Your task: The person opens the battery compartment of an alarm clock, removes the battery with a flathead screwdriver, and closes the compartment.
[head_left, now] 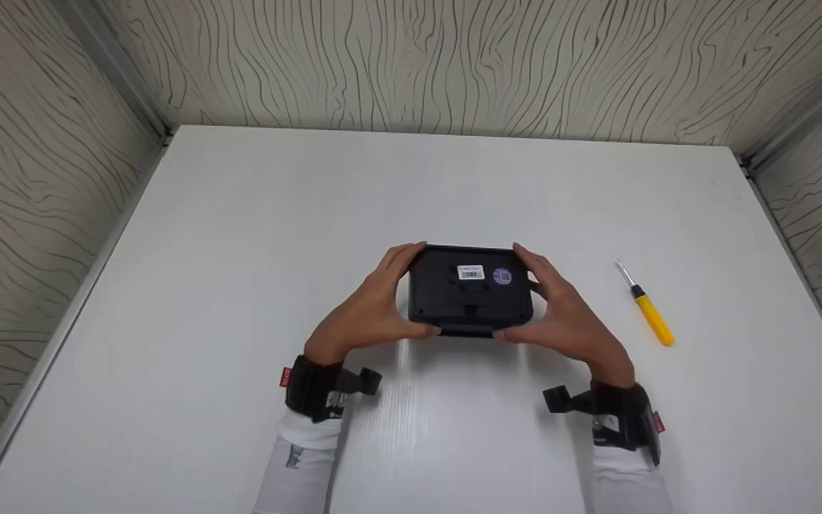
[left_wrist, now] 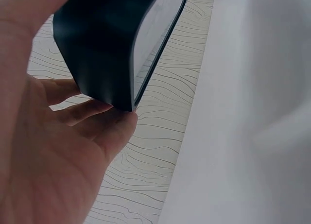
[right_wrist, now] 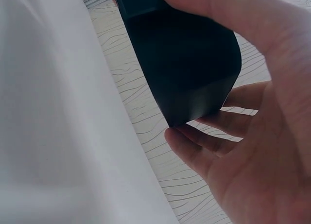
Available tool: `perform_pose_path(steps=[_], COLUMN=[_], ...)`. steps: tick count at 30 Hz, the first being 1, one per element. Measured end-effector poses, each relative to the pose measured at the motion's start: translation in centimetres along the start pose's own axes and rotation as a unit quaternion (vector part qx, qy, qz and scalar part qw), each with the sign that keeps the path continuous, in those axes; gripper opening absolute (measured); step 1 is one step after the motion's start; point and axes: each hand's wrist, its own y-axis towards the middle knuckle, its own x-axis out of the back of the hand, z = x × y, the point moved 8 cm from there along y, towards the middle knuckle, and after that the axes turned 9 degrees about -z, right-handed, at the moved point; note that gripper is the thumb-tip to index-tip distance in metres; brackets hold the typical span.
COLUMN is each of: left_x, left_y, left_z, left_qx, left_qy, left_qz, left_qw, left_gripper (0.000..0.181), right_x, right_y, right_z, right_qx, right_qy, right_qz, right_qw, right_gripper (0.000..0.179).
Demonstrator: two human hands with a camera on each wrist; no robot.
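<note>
A black rectangular device (head_left: 469, 303) is held up between both hands, its back towards the head camera. A white barcode label and a round purple sticker are on that back. My left hand (head_left: 368, 307) grips one end, thumb at the near edge and fingers at the far edge. At the opposite end, my right hand (head_left: 561, 310) grips it the same way. The left wrist view shows the device's deep, tapering side (left_wrist: 102, 44) and part of a pale face. Dark casing (right_wrist: 189, 63) fills the grasp in the right wrist view. Its exact kind cannot be told.
A screwdriver (head_left: 650, 314) with a yellow handle lies on the white table (head_left: 275, 193), to the right of the right hand. Wood-grain patterned panels (head_left: 411, 64) stand along the table's back and sides. Each wrist wears a black strap with a camera mount.
</note>
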Motion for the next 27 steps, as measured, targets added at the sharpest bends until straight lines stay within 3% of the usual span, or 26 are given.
perform_pose_path(steps=[27], left_x=[-0.55], left_y=[0.20], left_z=[0.93], left_qx=[0.019], left_qy=[0.015], left_qz=[0.009], left_qw=[0.9997], left_gripper=[0.108], right_x=[-0.53], right_y=[0.11], right_z=[-1.03], right_qx=[-0.019], right_qy=[-0.001], right_qz=[0.015], right_qw=[0.9997], right_gripper=[0.111])
